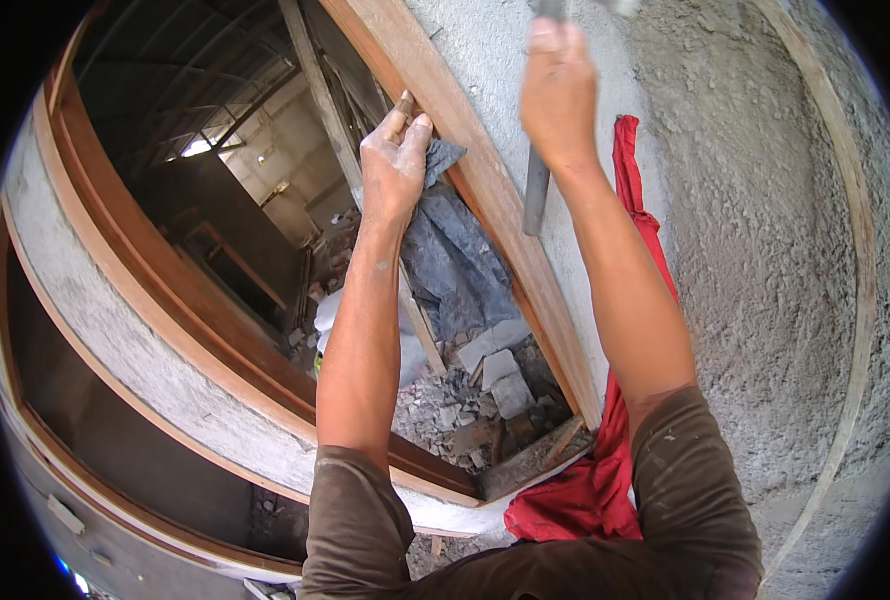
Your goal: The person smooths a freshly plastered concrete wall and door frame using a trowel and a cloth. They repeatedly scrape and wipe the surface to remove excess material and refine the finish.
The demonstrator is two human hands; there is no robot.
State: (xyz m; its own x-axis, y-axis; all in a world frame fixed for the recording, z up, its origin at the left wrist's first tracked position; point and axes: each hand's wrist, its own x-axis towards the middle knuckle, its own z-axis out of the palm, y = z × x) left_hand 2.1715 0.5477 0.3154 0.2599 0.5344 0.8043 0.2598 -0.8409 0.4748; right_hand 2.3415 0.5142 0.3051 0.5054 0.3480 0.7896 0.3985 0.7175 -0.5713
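My left hand is raised against the inner edge of a wooden window frame. Its thumb and forefinger are pinched together at the wood, and whatever is between them is too small to make out. A scrap of grey-blue sheeting shows just beside that hand. Higher up and to the right, my right hand grips a hammer by its grey handle. The handle's lower end points down past my wrist. The hammer's head is blurred and partly cut off at the top edge.
Rough grey plaster wall fills the right side, with a pale strip along it. Red cloth hangs by the frame and bunches on the sill. Through the opening lie rubble, a dark plastic sheet and a leaning timber.
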